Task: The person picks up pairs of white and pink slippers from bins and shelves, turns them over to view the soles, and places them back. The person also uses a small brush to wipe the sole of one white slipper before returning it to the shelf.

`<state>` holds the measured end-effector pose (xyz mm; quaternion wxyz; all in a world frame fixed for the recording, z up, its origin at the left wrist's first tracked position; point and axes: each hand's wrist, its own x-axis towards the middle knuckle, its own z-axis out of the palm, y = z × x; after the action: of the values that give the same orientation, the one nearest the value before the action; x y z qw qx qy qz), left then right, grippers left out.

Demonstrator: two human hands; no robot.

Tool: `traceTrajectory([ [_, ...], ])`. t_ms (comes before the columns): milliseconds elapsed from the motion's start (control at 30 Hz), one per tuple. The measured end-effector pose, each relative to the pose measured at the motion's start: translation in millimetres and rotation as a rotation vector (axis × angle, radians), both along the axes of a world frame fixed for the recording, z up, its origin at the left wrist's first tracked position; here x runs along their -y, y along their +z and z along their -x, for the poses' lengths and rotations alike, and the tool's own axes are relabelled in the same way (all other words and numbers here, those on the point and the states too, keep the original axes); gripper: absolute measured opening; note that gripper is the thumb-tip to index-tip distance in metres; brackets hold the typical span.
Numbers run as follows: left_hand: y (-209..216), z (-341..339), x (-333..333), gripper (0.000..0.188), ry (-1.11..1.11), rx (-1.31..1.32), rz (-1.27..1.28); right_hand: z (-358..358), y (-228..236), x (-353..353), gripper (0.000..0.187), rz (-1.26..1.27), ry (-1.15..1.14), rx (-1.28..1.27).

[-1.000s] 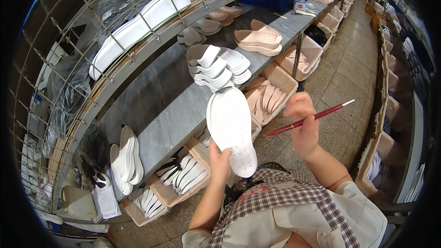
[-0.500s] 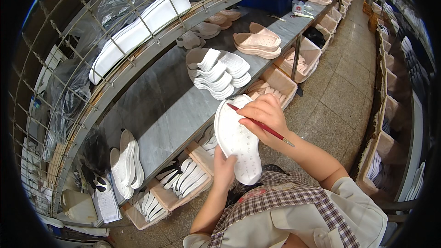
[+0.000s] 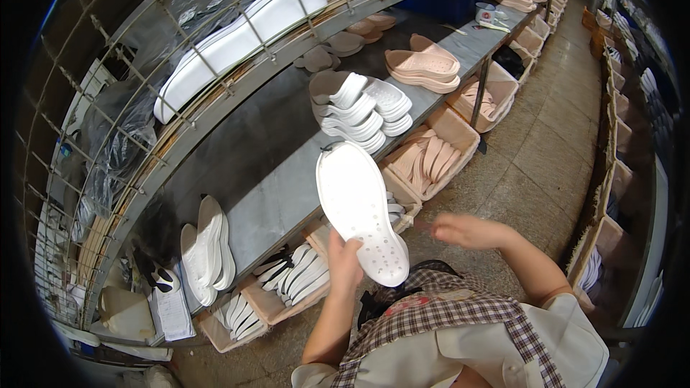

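Observation:
My left hand is closed on the lower, narrower end of a white shoe sole. The sole stands tilted upright in front of me, with small holes dotting its lower half. A small dark thing, too unclear to name, shows at its upper left edge. Smeared by motion, my right hand is to the right of the sole, apart from it. Its fingers are curled around a slim dark red stick-like tool, of which only a blurred end shows.
On the grey bench sit stacked white soles, pink soles and more white soles at left. Below are bins of white straps and pink straps. A wire mesh rack rises at left; bins line the right.
My right hand has drawn the slim tool away from the sole, down and to the right. The sole has turned slightly, its upper end leaning further left.

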<state>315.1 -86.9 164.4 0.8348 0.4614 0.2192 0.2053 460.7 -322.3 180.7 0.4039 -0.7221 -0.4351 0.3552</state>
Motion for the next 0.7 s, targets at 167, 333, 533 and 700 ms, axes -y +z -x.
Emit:
traceTrajectory([
  [167, 0.0, 5.3, -34.0, 0.062, 0.212, -0.049, -0.149, 16.8, -108.3, 6.9, 0.037, 0.701, 0.554, -0.036],
  [333, -2.3, 19.7, -118.0, 0.06, 0.315, -0.164, -0.286, 44.6, -174.3, -37.3, 0.03, 0.797, 0.514, -0.054],
  [533, -16.5, 32.9, -201.6, 0.058, 0.362, -0.342, -0.381, 65.9, -197.2, -50.0, 0.039, 0.54, 0.502, 0.189],
  [700, -31.4, 45.6, -205.3, 0.052, 0.428, -0.259, -0.285, 55.8, -180.8, -38.8, 0.039, 0.432, 0.412, -0.116],
])
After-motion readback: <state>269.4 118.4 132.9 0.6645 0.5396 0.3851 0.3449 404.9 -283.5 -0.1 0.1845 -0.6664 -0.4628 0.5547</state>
